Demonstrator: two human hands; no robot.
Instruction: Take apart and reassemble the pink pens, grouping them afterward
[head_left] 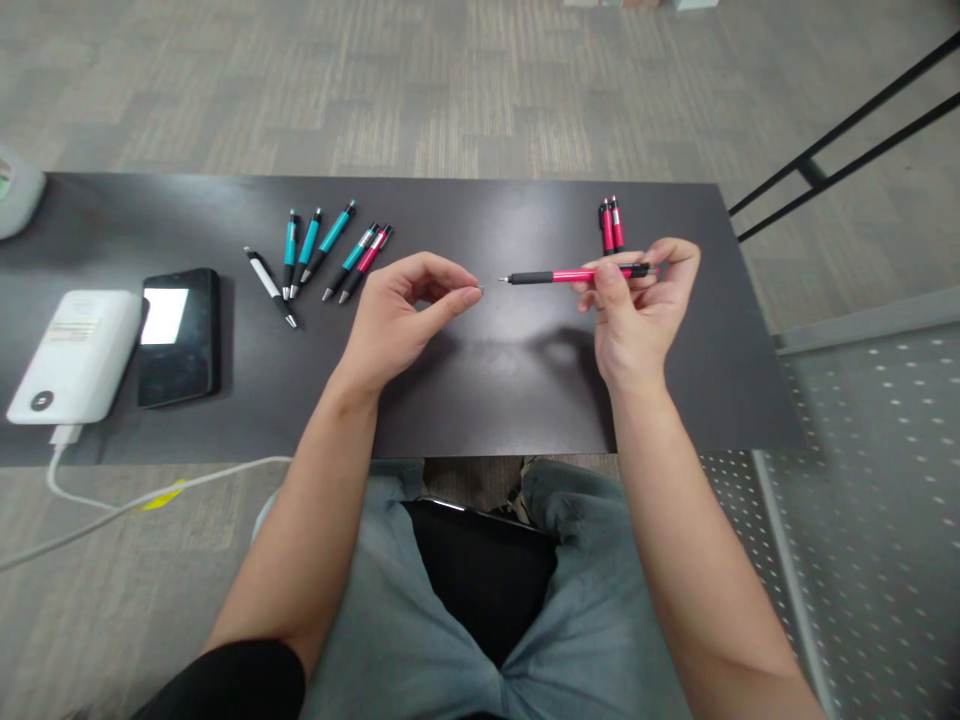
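My right hand (634, 300) grips a red pen (574, 276) with a black rubber grip, held level above the dark table. The pen's thin metal point faces left, toward my left hand (412, 310). Thumb and forefinger of the left hand are pinched together, a little apart from the pen's point. A tiny silvery piece (481, 289) shows at their tips, too small to name. Two more red pens (611, 225) lie just beyond my right hand. Left of my left hand lie several teal pens (309, 245), another red pen (367, 262) and a white pen (268, 283).
A black phone (180, 340) and a white power bank (79, 350) with a white cable (187, 485) are at the left of the table (487, 400). A white object (19, 195) sits at the far left corner. Black metal bars (814, 175) stand at right.
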